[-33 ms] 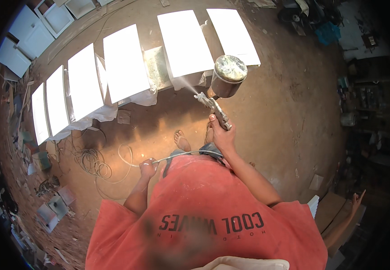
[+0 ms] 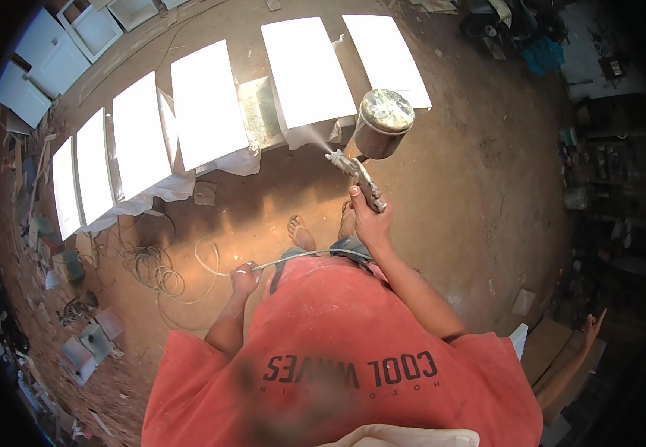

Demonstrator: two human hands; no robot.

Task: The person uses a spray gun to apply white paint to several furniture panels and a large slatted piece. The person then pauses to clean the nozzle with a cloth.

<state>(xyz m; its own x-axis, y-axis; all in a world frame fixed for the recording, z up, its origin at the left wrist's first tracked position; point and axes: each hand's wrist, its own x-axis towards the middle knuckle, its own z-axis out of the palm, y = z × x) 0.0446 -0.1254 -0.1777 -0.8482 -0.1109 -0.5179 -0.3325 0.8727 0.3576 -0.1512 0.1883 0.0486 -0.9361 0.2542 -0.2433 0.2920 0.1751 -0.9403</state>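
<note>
My right hand (image 2: 371, 212) grips a paint-smeared metal spray gun (image 2: 356, 175) with a metal cup (image 2: 382, 130) on it. A pale mist leaves the nozzle toward the upper left, by one (image 2: 300, 71) of several white panels. These panels lie side by side in a curved-looking row (image 2: 203, 97) on covered supports beyond me. My left hand (image 2: 245, 277), low by my left side, is closed on a thin pale hose (image 2: 278, 261), which crosses in front of my waist. My bare feet (image 2: 300, 232) show on the dusty floor below the gun.
Loose hose coils (image 2: 151, 268) lie left on the floor (image 2: 472, 238). More white doors (image 2: 54, 56) lean at the upper left. Scattered boxes (image 2: 95, 339) line the left. Dark machinery and a blue bag (image 2: 543, 56) sit upper right. Another person's arm (image 2: 569, 372) shows at the lower right.
The spray gun, its cup and my right hand have shifted very slightly to the right and upward. The other arm at lower right has risen a little.
</note>
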